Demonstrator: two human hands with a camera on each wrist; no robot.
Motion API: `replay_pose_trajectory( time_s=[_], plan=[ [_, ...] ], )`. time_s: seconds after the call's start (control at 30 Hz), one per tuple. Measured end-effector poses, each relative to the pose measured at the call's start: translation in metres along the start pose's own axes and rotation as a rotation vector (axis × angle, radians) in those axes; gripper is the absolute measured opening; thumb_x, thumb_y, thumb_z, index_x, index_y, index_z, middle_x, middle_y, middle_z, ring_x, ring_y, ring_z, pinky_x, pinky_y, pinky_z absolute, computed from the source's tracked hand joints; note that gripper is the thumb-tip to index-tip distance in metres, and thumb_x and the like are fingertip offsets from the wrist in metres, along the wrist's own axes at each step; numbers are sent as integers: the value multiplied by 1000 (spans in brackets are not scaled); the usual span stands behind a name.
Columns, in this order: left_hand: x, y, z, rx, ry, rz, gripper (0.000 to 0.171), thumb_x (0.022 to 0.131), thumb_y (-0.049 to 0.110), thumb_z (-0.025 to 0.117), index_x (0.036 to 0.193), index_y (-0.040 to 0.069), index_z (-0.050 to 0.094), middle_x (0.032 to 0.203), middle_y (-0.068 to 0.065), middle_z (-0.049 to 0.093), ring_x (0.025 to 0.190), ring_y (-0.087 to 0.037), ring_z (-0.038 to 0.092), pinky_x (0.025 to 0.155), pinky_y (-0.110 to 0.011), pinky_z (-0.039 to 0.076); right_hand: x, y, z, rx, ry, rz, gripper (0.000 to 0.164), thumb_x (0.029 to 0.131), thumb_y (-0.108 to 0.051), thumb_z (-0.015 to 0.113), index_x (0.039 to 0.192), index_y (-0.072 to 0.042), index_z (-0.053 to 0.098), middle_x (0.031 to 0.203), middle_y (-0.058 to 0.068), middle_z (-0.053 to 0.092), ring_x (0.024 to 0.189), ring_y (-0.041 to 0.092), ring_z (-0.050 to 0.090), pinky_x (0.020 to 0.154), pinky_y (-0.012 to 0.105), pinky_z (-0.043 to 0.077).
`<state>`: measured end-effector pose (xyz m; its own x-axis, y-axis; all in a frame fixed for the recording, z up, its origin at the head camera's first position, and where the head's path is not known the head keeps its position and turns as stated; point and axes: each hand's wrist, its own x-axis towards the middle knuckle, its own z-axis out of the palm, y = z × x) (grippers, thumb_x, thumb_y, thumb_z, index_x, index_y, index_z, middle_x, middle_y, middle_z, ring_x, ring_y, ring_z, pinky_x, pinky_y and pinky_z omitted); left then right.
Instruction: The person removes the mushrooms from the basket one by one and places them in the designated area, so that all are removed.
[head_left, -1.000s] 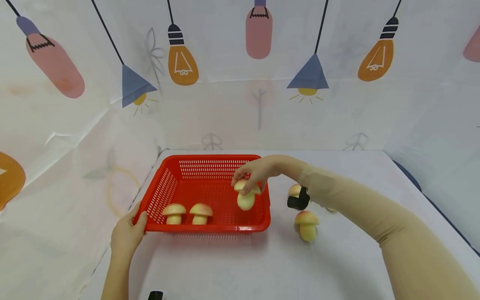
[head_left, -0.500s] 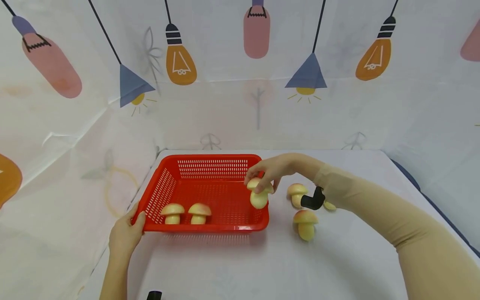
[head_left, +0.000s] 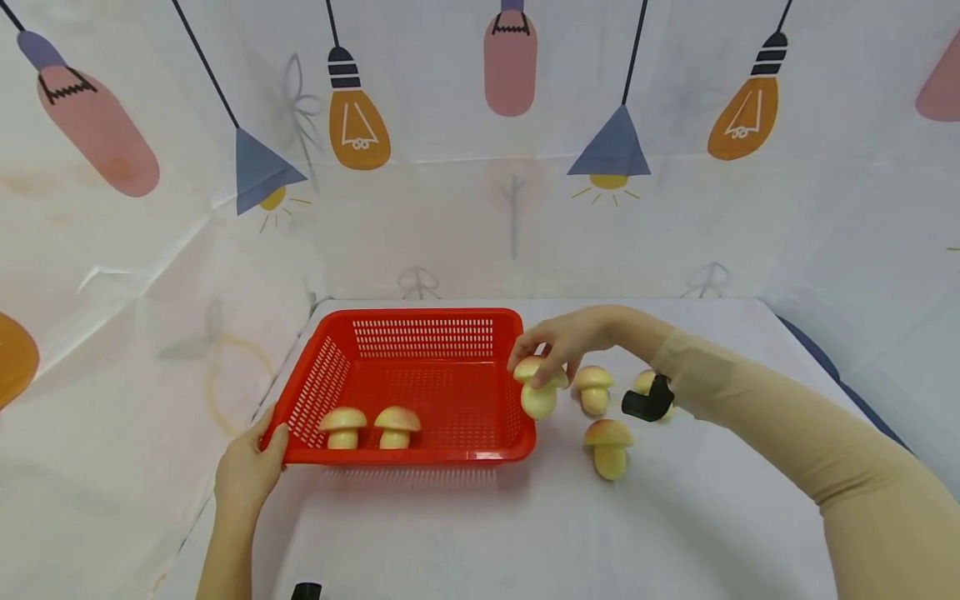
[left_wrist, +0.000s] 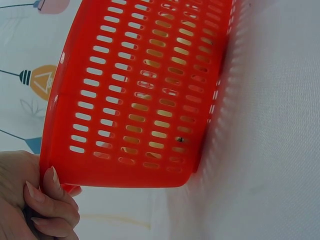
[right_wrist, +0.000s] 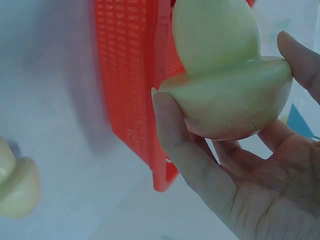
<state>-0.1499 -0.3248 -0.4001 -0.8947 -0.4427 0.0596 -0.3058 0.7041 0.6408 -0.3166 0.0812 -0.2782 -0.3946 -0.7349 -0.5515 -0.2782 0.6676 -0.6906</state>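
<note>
My left hand [head_left: 247, 471] grips the left front corner of a red plastic basket [head_left: 412, 456], thumb over the rim and fingers below, as the left wrist view shows. Two toy mushrooms stand inside near the front wall, one mushroom [head_left: 343, 427] left of the other mushroom [head_left: 396, 427]. At the basket's right rim my right hand [head_left: 566, 340] holds another toy mushroom [head_left: 538, 400] by its cap, stem downward. In the right wrist view the held mushroom [right_wrist: 225, 100] is pinched between thumb and fingers, the basket's side [right_wrist: 130, 75] just behind it.
Right of the basket on the white table [head_left: 450, 542] are more mushrooms: one mushroom [head_left: 595, 390] by my right hand, a red-tinged mushroom [head_left: 609, 448] nearer me, and another mushroom [head_left: 643, 382] partly behind the black wrist camera [head_left: 648, 400]. A printed cloth [head_left: 450, 225] hangs behind.
My right hand has moved right with the mushroom, from above the basket's inside to its right rim. The left hand keeps its grip, and the two mushrooms in the basket stay put.
</note>
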Motion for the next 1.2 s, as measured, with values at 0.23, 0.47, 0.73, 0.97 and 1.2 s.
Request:
replay_pose_trajectory(
  time_s=[0.23, 0.47, 0.73, 0.97, 1.2],
  plan=[
    [1, -1, 0, 0, -26, -19, 53, 100, 30, 43, 143, 1, 40, 63, -7, 64, 60, -21, 53, 55, -33, 36, -12, 8, -1, 19, -6, 11, 39, 87, -21, 70, 123, -13, 57, 119, 8, 47, 97, 22, 55, 77, 44, 53],
    [2, -2, -1, 7, -29, -23, 53, 100, 30, 42, 143, 1, 40, 62, -6, 64, 59, -21, 53, 54, -33, 36, -23, 20, -4, 24, -4, 27, 41, 88, -22, 69, 125, -12, 55, 118, 8, 49, 99, 22, 55, 77, 41, 53],
    [1, 0, -2, 9, -35, -26, 53, 99, 30, 43, 143, 0, 40, 65, -8, 65, 61, -23, 55, 55, -33, 36, -36, 33, -2, 40, -8, 52, 39, 89, -22, 68, 124, -13, 54, 119, 8, 48, 102, 24, 54, 78, 39, 52],
    [2, 1, -2, 19, -21, -18, 52, 99, 29, 43, 142, -1, 41, 64, -9, 64, 60, -24, 55, 54, -33, 36, -44, 46, 0, 33, -4, 40, 37, 89, -23, 68, 123, -13, 55, 113, 8, 52, 99, 23, 52, 75, 35, 49],
    [2, 0, 1, 23, -27, -21, 53, 100, 30, 42, 143, 0, 40, 64, -9, 64, 62, -23, 55, 55, -33, 36, -59, 61, 4, -12, -6, 50, 40, 87, -23, 69, 123, -12, 57, 114, 6, 55, 99, 21, 52, 71, 33, 48]
  ],
)
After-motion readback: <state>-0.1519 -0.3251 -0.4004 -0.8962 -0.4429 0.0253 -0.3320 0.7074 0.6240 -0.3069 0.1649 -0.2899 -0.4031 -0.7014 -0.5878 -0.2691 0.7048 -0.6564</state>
